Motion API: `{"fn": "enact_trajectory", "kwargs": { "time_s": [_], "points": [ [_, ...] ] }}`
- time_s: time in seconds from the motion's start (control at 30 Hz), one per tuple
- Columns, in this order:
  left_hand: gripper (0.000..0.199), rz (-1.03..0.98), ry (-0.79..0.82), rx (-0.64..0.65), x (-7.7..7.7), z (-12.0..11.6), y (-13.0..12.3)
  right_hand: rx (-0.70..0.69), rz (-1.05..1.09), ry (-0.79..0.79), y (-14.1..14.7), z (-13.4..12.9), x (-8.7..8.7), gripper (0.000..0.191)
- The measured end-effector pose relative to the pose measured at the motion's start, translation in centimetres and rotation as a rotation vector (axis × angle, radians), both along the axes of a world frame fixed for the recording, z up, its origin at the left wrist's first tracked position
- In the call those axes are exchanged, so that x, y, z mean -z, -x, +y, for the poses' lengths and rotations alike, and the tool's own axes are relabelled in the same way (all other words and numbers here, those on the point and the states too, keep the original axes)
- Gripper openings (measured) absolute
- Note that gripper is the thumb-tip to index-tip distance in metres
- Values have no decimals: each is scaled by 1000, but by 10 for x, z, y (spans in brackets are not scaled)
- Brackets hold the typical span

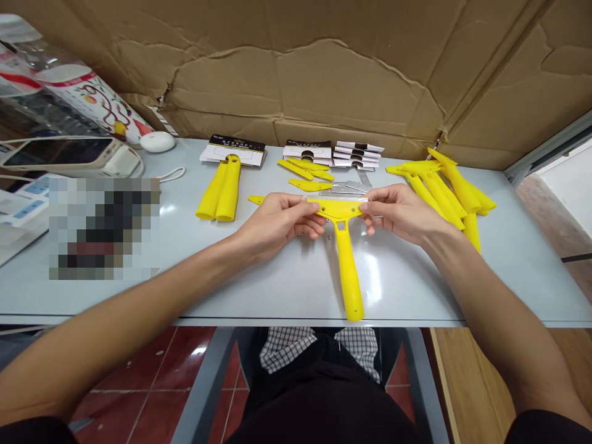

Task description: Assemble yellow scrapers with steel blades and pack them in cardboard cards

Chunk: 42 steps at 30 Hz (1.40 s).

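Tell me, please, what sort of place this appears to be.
Probably a small assembly or packing workbench: several matching yellow handles lie in a pile, folded cards are stacked at the back, and both hands hold a yellow scraper.

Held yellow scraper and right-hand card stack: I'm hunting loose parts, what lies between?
Flat metal pieces lie between scraper and card stack in the head view.
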<state>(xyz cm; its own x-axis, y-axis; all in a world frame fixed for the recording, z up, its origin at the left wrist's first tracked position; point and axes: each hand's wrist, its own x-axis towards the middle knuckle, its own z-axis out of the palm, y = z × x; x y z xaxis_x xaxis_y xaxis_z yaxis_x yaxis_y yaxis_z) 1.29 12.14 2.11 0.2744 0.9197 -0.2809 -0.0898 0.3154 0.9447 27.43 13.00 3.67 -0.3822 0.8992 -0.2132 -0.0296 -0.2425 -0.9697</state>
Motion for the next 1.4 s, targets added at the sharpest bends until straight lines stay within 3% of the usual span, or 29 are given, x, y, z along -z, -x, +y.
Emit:
{"fn": "enact_trajectory", "kwargs": {
  "time_s": [0.3, 0.6, 1.4],
  "points": [
    [17, 27, -3, 4, -1, -4, -1, 19, -14, 4, -1, -1, 1, 40],
    [20, -97, 50, -15, 2, -6, -1, 49, 9, 6, 1, -2, 1, 40],
    [27, 133, -72, 55, -5, -11, 4, 60, -33, 70, 4, -9, 2, 41]
  ]
}}
